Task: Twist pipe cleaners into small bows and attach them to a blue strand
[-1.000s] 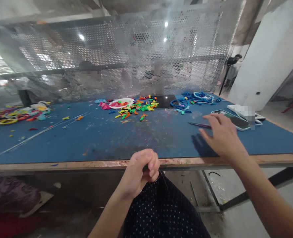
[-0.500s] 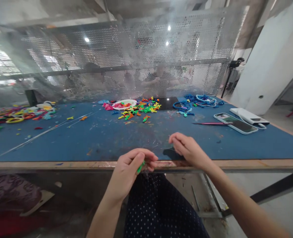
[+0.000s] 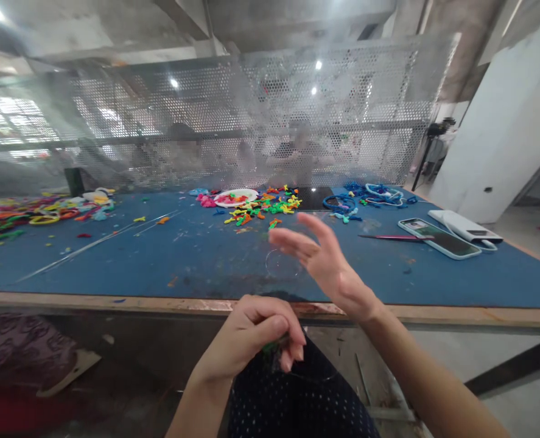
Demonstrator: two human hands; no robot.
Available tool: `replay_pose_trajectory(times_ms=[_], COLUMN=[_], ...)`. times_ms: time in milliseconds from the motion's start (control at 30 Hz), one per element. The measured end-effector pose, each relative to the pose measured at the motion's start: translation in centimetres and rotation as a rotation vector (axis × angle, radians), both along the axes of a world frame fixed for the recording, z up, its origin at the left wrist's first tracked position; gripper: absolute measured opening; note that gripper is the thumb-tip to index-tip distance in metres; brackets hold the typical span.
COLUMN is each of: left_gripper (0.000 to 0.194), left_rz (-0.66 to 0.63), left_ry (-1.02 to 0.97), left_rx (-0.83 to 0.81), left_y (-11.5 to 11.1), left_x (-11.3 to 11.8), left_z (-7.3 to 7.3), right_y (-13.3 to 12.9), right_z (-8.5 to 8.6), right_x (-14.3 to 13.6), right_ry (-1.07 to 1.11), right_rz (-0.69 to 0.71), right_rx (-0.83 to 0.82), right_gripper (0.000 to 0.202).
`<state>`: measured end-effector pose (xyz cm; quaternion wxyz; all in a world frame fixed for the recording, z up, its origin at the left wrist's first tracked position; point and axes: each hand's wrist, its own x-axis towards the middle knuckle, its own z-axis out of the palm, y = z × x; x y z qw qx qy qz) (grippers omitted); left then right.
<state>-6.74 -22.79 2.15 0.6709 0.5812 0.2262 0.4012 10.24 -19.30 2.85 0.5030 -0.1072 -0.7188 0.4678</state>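
Observation:
My left hand (image 3: pixel 263 334) is curled closed just below the table's front edge, above my lap. Between its fingers a bit of a small green piece (image 3: pixel 270 345) shows; the rest is hidden. A thin clear thread (image 3: pixel 315 378) trails from beneath these fingers. Higher up and to the right, my right hand (image 3: pixel 327 261) is raised over the table edge, its fingers stretched and apart with nothing seen in them. Near its fingertips a fine curved line of clear thread (image 3: pixel 266 261) shows faintly. Several small yellow, green and orange knotted pieces (image 3: pixel 251 213) lie beyond the right hand.
Behind the pieces is a white plate (image 3: pixel 254 193). Blue cords (image 3: pixel 383 193) lie at the back right. A tweezers-like red tool (image 3: pixel 388 237) touches a phone (image 3: pixel 452 240), beside a white power bank (image 3: pixel 466 225). Colourful cords (image 3: pixel 45 210) are heaped left. A perforated screen (image 3: pixel 242 121) closes the back.
My right hand has risen and opened its fingers. My left hand has moved slightly lower and right, turning over the green piece so less of it shows. The view has tilted up a little.

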Motion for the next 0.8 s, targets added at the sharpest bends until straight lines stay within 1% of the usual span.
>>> replay_pose_trajectory(times_ms=[67,133,167,233,300,367,433,500,567,633,700,800], left_gripper=[0.031,0.029,0.027,0.025,0.025,0.026,0.027,0.028,0.028,0.027,0.026,0.025], left_rz=[0.043,0.174,0.252,0.395,0.501,0.568,0.599,0.606,0.619,0.632,0.641,0.696], left_ry=[0.028,-0.035,-0.08,-0.134,-0.124,-0.083,-0.045,-0.019,0.001,0.026,0.062,0.168], left_rx=[0.041,0.062,0.061,0.053,0.057,0.06,0.047,0.038,0.039,0.032,0.034,0.115], left_y=[0.0,0.3,0.5,1.1,1.7,2.1,2.4,2.5,2.5,2.7,3.1,4.1], left_x=[-0.1,-0.6,-0.9,-1.8,-2.8,-3.7,-4.3,-4.7,-5.0,-5.2,-5.6,-6.1], left_z=[0.7,1.4,1.7,2.2,2.5,2.5,2.2,1.9,1.5,1.2,0.8,0.4], right_y=[0.3,0.0,-0.4,-1.5,-2.5,-3.1,-3.4,-3.3,-3.1,-2.9,-2.7,-2.3], right_z=[0.2,-0.5,-1.1,-2.1,-2.7,-2.8,-2.7,-2.5,-2.2,-1.7,-0.9,0.5], right_x=[-0.9,-1.4,-1.5,-1.1,-0.1,1.2,2.3,3.4,4.5,5.8,7.4,10.3], right_ry=[-0.072,-0.177,-0.247,-0.359,-0.367,-0.28,-0.168,-0.037,0.082,0.148,0.22,0.427], right_rz=[0.259,0.517,0.621,0.769,0.812,0.764,0.687,0.584,0.443,0.266,0.044,-0.38], right_rx=[-0.194,-0.392,-0.483,-0.648,-0.813,-0.947,-1.015,-1.042,-1.057,-1.046,-0.985,-0.779], right_gripper=[0.093,0.091,0.088,0.082,0.078,0.082,0.085,0.077,0.06,0.047,0.046,0.045])
